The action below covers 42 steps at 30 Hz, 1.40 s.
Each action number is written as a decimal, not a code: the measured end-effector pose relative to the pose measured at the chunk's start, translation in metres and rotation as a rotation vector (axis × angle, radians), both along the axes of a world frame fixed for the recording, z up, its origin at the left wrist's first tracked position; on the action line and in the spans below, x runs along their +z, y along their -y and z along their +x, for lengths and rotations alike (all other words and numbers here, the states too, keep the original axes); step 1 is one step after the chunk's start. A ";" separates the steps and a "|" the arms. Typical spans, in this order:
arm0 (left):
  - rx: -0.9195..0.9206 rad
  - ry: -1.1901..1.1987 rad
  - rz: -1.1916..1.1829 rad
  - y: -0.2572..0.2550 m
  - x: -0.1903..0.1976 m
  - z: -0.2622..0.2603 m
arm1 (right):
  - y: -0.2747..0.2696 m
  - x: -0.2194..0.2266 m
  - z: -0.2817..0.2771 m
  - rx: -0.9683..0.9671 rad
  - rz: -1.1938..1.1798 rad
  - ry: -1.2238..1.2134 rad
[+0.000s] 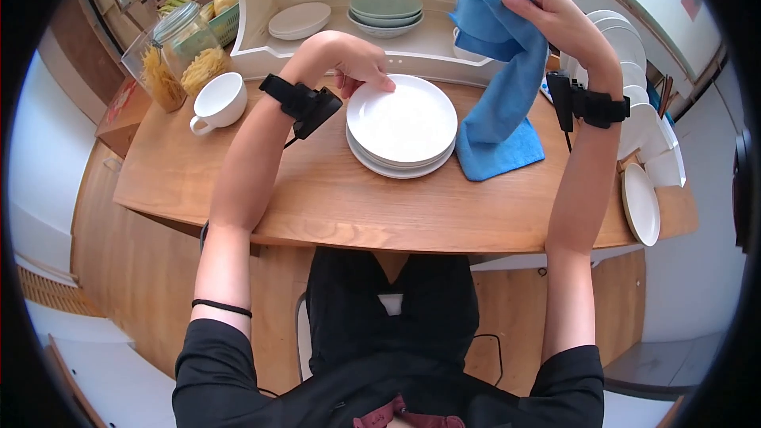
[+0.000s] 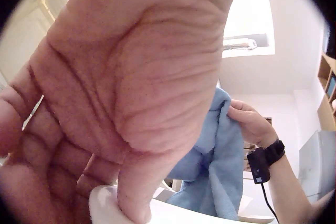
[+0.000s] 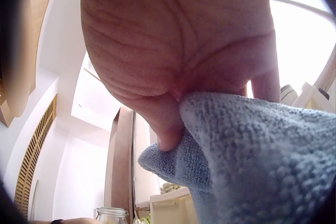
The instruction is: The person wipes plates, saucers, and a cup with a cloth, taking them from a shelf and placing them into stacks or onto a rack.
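In the head view, my left hand (image 1: 357, 62) pinches the far left rim of the top white plate (image 1: 403, 120), thumb over its upper face. More white plates (image 1: 396, 168) are stacked under it on the table. My right hand (image 1: 555, 14) grips a blue towel (image 1: 507, 103) by its upper end, raised at the right. The towel hangs from the fingers, and its lower end lies on the wood right of the stack. In the right wrist view, the towel (image 3: 262, 150) is bunched against the thumb and fingers. The left wrist view has the thumb on the white rim (image 2: 107, 208).
A white cup (image 1: 220, 101) and pasta jars (image 1: 202, 71) stand at the left. Behind, a cream cabinet (image 1: 265, 0) holds green bowls (image 1: 386, 5) and pale plates (image 1: 300, 19). At the right are a dish rack (image 1: 666, 154) with plates and a plate (image 1: 640, 204) leaning near the table edge.
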State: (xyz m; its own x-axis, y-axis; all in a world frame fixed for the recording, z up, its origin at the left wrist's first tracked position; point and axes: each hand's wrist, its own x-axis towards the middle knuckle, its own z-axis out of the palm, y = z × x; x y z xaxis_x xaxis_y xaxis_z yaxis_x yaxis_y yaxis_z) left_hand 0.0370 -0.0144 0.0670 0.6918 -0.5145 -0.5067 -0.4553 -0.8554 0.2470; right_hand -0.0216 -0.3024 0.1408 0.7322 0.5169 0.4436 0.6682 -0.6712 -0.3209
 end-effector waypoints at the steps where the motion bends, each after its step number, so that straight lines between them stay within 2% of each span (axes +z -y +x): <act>1: -0.012 0.016 0.010 0.000 0.000 0.001 | 0.000 0.000 0.001 0.009 0.009 0.003; 6: -0.037 0.033 -0.006 -0.005 0.003 0.004 | -0.001 0.006 -0.003 0.040 -0.012 -0.044; 11: -0.007 0.024 -0.172 -0.016 0.011 0.002 | -0.004 0.002 -0.003 -0.027 0.037 -0.048; 12: -0.005 0.026 -0.173 -0.018 0.011 0.004 | -0.006 0.002 -0.002 -0.024 0.036 -0.046; 14: -0.076 -0.048 -0.338 -0.022 0.009 0.009 | -0.008 -0.001 -0.002 -0.006 0.047 -0.049; 18: -0.111 -0.033 -0.379 -0.026 0.007 0.014 | -0.012 -0.001 0.000 0.035 0.045 -0.090; 21: -0.100 -0.105 -0.476 -0.031 -0.001 0.018 | -0.012 -0.001 -0.001 0.041 0.041 -0.100; 23: 0.005 -0.139 -0.632 -0.038 -0.009 0.013 | -0.013 -0.003 0.000 0.030 0.065 -0.113; 25: 0.040 -0.151 -0.670 -0.046 -0.012 0.000 | -0.014 -0.005 0.000 0.037 0.060 -0.110; 28: 0.210 -0.200 -0.925 -0.053 -0.028 -0.014 | -0.016 -0.002 -0.002 0.030 0.047 -0.103; 29: 0.207 -0.198 -0.924 -0.052 -0.033 -0.016 | -0.018 -0.002 -0.002 0.027 0.051 -0.099; 31: 0.332 -0.119 -1.066 -0.049 -0.039 -0.028 | -0.022 -0.005 0.000 0.025 0.017 -0.099; 33: 0.353 -0.105 -1.088 -0.044 -0.040 -0.032 | -0.029 -0.009 0.001 0.004 0.024 -0.088; 36: 0.400 -0.030 -1.314 -0.033 -0.041 -0.039 | -0.047 -0.019 0.004 0.027 0.078 -0.025; 37: 0.404 -0.031 -1.316 -0.030 -0.042 -0.040 | -0.054 -0.022 0.006 0.029 0.075 -0.027; 39: 0.417 0.021 -1.467 -0.026 -0.042 -0.042 | -0.071 -0.027 0.009 0.025 0.055 0.067; 40: 0.434 0.050 -1.491 -0.025 -0.041 -0.044 | -0.081 -0.033 0.009 0.100 0.103 0.096; 42: 0.464 0.077 -1.551 -0.023 -0.039 -0.047 | -0.096 -0.039 0.002 0.081 0.042 0.065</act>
